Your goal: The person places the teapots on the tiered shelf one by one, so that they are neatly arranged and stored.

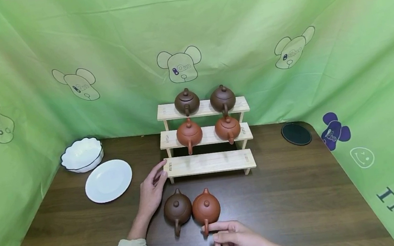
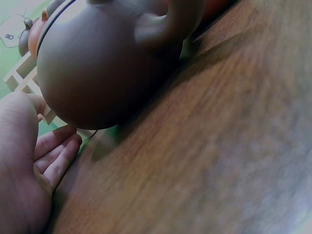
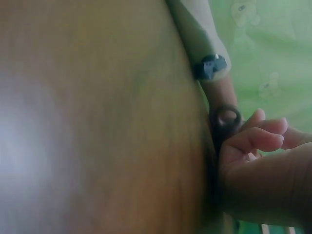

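Note:
Two teapots stand side by side on the table before the wooden stand (image 1: 208,163): a dark brown teapot (image 1: 177,210) on the left and a reddish-orange teapot (image 1: 206,209) on the right. My right hand (image 1: 241,238) has its index finger through the orange teapot's handle, the thumb close by and the other fingers curled. At the left end of the lowest step, my left hand (image 1: 151,190) touches the wood with fingers extended. In the left wrist view the dark teapot (image 2: 107,63) fills the top, beside the left hand (image 2: 29,161).
Two dark brown teapots (image 1: 187,101) sit on the top step and two orange teapots (image 1: 189,133) on the middle one. On the left are a scalloped white bowl (image 1: 82,155) and a white plate (image 1: 108,181). A dark round coaster (image 1: 296,133) lies at right, before the green curtain (image 1: 242,15).

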{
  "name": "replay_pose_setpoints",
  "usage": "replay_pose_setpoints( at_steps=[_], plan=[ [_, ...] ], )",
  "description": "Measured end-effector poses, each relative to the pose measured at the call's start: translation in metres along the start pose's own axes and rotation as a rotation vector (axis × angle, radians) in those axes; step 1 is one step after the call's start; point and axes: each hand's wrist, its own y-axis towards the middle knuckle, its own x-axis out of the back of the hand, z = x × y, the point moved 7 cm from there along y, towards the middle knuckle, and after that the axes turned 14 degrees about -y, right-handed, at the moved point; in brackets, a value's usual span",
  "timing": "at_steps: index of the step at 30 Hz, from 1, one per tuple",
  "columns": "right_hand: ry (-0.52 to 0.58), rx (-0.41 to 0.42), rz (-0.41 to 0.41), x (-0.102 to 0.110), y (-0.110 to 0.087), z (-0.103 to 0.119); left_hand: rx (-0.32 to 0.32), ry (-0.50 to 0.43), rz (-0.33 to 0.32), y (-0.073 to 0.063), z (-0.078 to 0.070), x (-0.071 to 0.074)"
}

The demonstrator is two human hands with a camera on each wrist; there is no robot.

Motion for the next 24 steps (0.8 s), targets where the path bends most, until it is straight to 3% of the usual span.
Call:
replay_pose_setpoints(
  at_steps=[3,6,11,15,22,24],
  plan=[
    [0.035,0.003,0.041,-0.006,0.002,-0.001,0.072,0.005,-0.003,-0.001,0.001,0.000],
    [0.050,0.004,0.042,-0.007,0.003,-0.001,0.091,0.015,-0.002,0.000,0.009,0.001],
    [0.043,0.018,-0.018,-0.003,0.003,-0.002,-0.006,0.010,0.003,0.001,0.015,0.002],
    [0.014,0.014,-0.074,0.000,0.004,-0.003,-0.044,-0.008,0.009,0.002,0.012,0.002],
    [-0.050,-0.017,-0.182,0.006,0.005,-0.003,0.017,-0.005,-0.007,-0.001,-0.004,-0.001],
    [-0.052,-0.016,-0.217,0.009,0.005,-0.003,0.006,0.009,-0.015,0.000,-0.005,-0.001]
  ],
)
